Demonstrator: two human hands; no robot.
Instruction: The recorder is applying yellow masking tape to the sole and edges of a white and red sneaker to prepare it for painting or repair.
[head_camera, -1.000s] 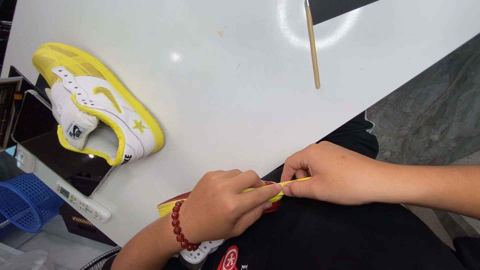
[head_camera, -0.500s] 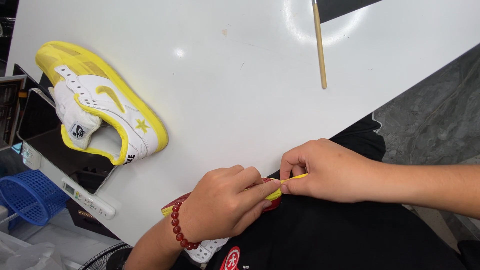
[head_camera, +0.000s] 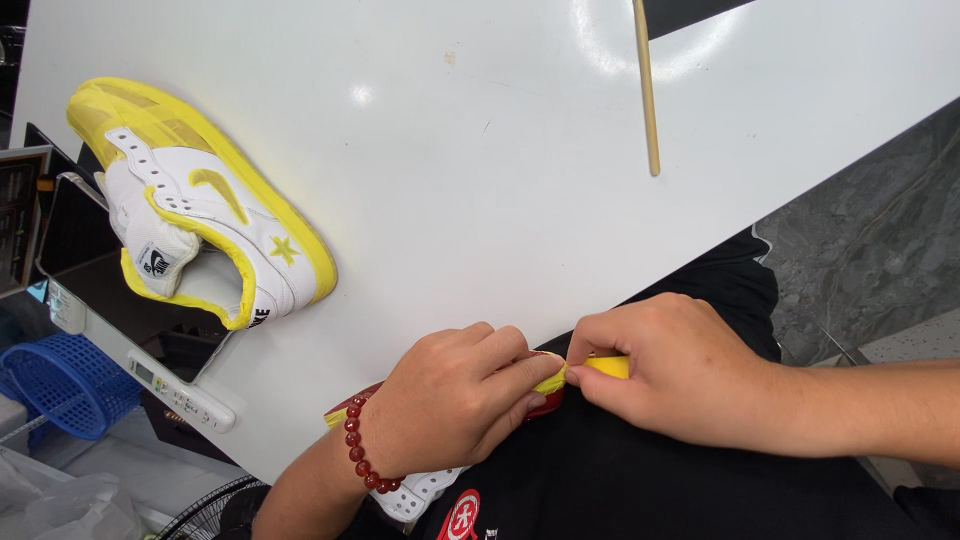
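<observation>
Yellow shoelace (head_camera: 606, 366) is being pinched by your right hand (head_camera: 680, 380) and left hand (head_camera: 455, 400); a yellow-and-white sneaker (head_camera: 200, 205) is lying at ten o'clock.

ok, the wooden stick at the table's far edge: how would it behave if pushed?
The wooden stick looks thin and straight, so probably light and stiff. Lying flat on the glossy white table, it would likely slide or roll easily.

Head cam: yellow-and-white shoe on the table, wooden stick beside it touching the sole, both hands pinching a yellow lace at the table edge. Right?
Not quite. In the head view the stick lies far from the shoe, near the top, not touching it. The rest holds: shoe on the table, left hand and right hand pinching the yellow lace at the edge.
</observation>
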